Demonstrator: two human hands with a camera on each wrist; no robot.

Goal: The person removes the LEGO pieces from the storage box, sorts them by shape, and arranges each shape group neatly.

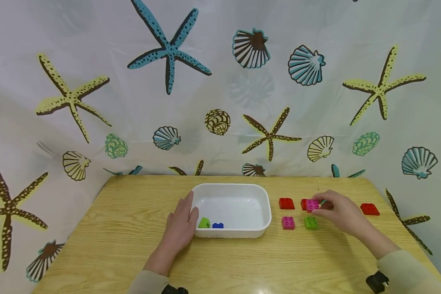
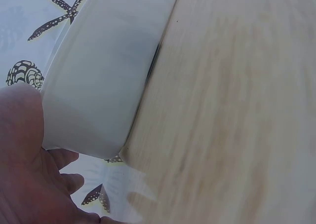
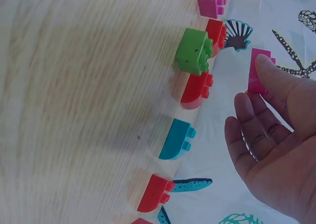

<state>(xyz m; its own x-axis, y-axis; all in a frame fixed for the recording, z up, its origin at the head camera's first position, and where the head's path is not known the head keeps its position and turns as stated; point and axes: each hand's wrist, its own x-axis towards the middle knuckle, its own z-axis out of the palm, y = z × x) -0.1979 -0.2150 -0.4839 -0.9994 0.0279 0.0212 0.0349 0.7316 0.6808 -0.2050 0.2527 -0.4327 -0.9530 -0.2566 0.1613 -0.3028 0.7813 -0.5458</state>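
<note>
My right hand [image 1: 339,214] pinches a magenta toy building brick [image 1: 312,205] between thumb and fingers, raised over the right part of the table. In the right wrist view that brick shows at the fingertips, while the other fingers curve loosely. A white plastic tray [image 1: 235,233] stands left of the loose bricks. Against its left wall lies my left hand [image 1: 181,225], fingers extended along the side. Inside the tray, near its front left corner, are a lime green brick [image 1: 204,222] and a blue brick [image 1: 218,225].
Beside the tray lie a red brick [image 1: 286,203], a second magenta brick [image 1: 288,223] and a green brick [image 1: 310,223]. A teal brick [image 3: 175,139] shows in the right wrist view. Another red brick [image 1: 369,209] is farther right. A patterned curtain [image 1: 220,90] surrounds the wooden table [image 1: 132,204].
</note>
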